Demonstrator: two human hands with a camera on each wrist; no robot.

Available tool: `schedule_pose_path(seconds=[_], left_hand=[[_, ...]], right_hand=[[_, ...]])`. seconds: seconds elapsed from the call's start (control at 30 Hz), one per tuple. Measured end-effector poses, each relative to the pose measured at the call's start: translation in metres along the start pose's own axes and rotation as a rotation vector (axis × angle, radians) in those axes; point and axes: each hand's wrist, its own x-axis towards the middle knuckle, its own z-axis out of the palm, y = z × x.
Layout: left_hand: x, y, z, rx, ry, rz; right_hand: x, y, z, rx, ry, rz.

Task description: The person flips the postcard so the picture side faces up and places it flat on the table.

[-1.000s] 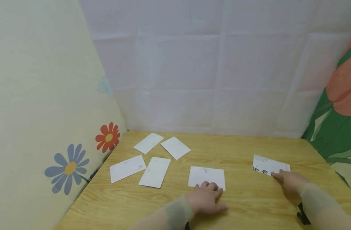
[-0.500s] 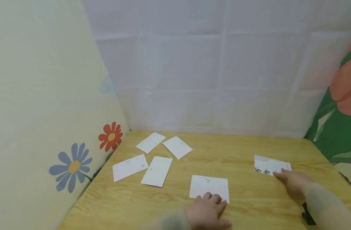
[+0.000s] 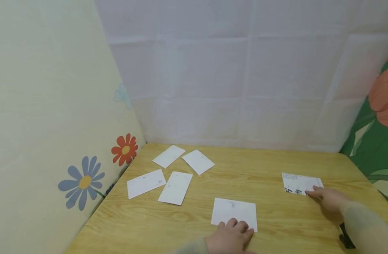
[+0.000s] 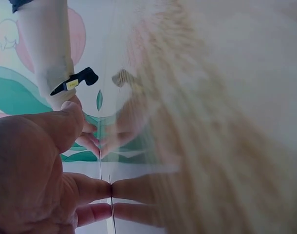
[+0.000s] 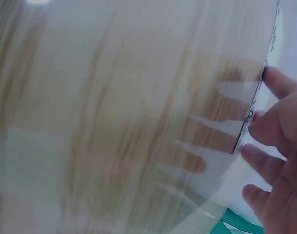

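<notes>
My left hand [image 3: 230,237] rests its fingertips on the near edge of a white card [image 3: 233,209], which lies flat with a small grey mark near its far edge. In the left wrist view, extended fingers [image 4: 90,189] press down at the card's edge, with the thumb raised off the table. Farther right, my right hand [image 3: 332,200] touches the near right part of another white card [image 3: 297,180] bearing large black handwritten characters and small lines of print. The right wrist view shows fingertips [image 5: 275,78] on that card, which lies flat; the hand covers its corner.
Several white cards lie flat at the table's left, including a tilted one [image 3: 146,183], an upright one [image 3: 175,188] and two farther back. The wood-grain table [image 3: 244,165] meets a white cloth backdrop [image 3: 213,88]. Flower-printed cloths stand at both sides.
My left hand has drawn its card toward me across the table. The right hand stays at its card, almost still. The whole head view has shifted slightly.
</notes>
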Motion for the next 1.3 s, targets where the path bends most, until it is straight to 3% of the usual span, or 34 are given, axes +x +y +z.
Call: schedule_pose_path(seconds=[0.17, 0.4, 0.6, 0.87, 1.07, 1.3], left_hand=[[0.001, 0.001, 0.000, -0.019, -0.011, -0.018], [0.004, -0.001, -0.001, -0.057, -0.013, -0.034], [0.008, -0.010, -0.002, -0.149, -0.003, -0.013], [0.009, -0.022, -0.007, -0.238, 0.077, -0.022], [0.016, -0.038, -0.004, -0.263, 0.140, -0.056], [0.020, -0.065, -0.003, -0.358, 0.155, -0.145]], right_hand=[[0.003, -0.007, -0.002, -0.051, 0.040, -0.014], [0.004, -0.027, 0.001, -0.160, 0.177, -0.173], [0.005, -0.055, 0.012, -0.089, 0.212, -0.259], [0.006, -0.089, 0.029, -0.029, 0.206, -0.319], [0.005, -0.109, 0.040, -0.026, 0.207, -0.308], [0.007, -0.128, 0.050, 0.011, 0.178, -0.243]])
